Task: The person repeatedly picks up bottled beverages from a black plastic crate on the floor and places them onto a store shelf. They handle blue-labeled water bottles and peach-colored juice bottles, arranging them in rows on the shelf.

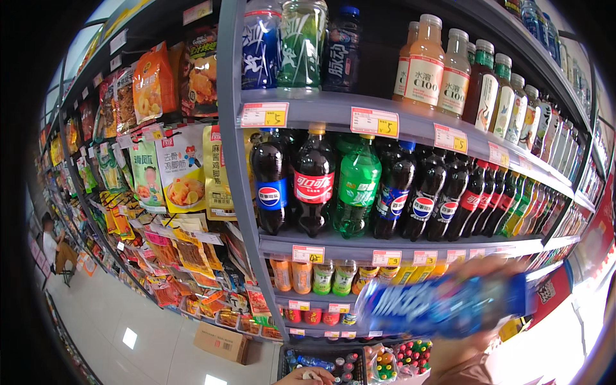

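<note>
My right hand (488, 267) grips a blue plastic drink bottle (433, 308), which is held nearly level and blurred by motion. The bottle is in front of the lower shelves, with its blue cap end to the right. At the bottom edge, my left hand (308, 375) is partly cut off, fingers curled around a small white item I cannot make out. A dark plastic crate (281, 365) with several bottles in it stands on the floor beyond that hand. On the upper shelf, a similar dark blue bottle (342, 53) stands beside a green-labelled bottle (302, 45).
Cola and soda bottles (314, 187) line the middle shelf (327, 244). Juice bottles (423, 67) stand above it. Snack bags (183, 168) hang at left. A cardboard box (220, 342) and shrink-wrapped bottles (414, 358) rest on the floor. A person (57, 245) sits far left.
</note>
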`<state>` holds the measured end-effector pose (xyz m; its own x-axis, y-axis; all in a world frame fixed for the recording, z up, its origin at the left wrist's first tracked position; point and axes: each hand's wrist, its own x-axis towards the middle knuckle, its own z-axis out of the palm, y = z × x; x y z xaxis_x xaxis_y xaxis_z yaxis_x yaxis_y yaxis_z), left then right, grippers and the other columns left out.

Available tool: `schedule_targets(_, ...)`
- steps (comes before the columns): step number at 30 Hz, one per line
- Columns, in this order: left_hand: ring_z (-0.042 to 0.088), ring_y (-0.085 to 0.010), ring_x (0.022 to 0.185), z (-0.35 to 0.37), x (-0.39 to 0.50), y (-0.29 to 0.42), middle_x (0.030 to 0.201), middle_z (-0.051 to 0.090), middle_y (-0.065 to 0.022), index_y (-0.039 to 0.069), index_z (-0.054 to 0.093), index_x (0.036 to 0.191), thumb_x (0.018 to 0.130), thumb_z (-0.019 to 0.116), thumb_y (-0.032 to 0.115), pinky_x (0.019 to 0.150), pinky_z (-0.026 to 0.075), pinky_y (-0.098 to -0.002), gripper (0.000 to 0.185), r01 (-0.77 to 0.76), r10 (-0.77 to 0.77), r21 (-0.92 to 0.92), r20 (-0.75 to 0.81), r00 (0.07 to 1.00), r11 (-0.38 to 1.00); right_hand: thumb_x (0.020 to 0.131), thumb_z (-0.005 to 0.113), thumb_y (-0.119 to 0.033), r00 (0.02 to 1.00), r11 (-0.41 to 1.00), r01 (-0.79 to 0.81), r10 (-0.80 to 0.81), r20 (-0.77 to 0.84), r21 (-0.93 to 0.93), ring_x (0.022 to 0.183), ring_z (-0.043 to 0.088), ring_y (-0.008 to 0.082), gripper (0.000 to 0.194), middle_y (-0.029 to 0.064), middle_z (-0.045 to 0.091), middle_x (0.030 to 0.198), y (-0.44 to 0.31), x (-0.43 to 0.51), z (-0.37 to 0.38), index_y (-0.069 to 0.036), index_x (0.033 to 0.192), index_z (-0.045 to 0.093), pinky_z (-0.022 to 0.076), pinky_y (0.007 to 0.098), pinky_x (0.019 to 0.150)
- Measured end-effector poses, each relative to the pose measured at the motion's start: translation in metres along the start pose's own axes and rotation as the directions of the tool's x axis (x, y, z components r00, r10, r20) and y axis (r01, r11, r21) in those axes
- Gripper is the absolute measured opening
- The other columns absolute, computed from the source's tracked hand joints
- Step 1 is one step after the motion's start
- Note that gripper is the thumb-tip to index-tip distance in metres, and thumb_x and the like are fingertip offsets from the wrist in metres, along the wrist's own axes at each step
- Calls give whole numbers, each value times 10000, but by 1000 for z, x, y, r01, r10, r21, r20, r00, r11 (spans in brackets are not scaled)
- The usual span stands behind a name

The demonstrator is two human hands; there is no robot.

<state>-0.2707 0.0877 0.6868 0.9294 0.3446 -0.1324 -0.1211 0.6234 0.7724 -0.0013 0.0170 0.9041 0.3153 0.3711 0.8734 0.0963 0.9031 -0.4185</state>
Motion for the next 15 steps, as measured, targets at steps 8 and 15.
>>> schedule_targets(8,599,-148,584,-1,0,8,679,593,-57,-53,585,1012,827,699,189,522,485,-256,326,-22,23,-19,46,999,1000,856,691,-159,893,889,445,-450,-24,-110,890,659,204,387,111,645,1028,30,250,87,-15,1189,557,566,346,769)
schedule_targets(15,562,-118,595,-6,-17,8,678,582,-34,-42,554,1046,798,754,178,505,444,-247,387,-181,178,121,32,983,976,719,841,-182,942,813,327,-319,101,-481,777,656,142,450,89,670,935,112,346,132,15,1032,584,558,297,692)
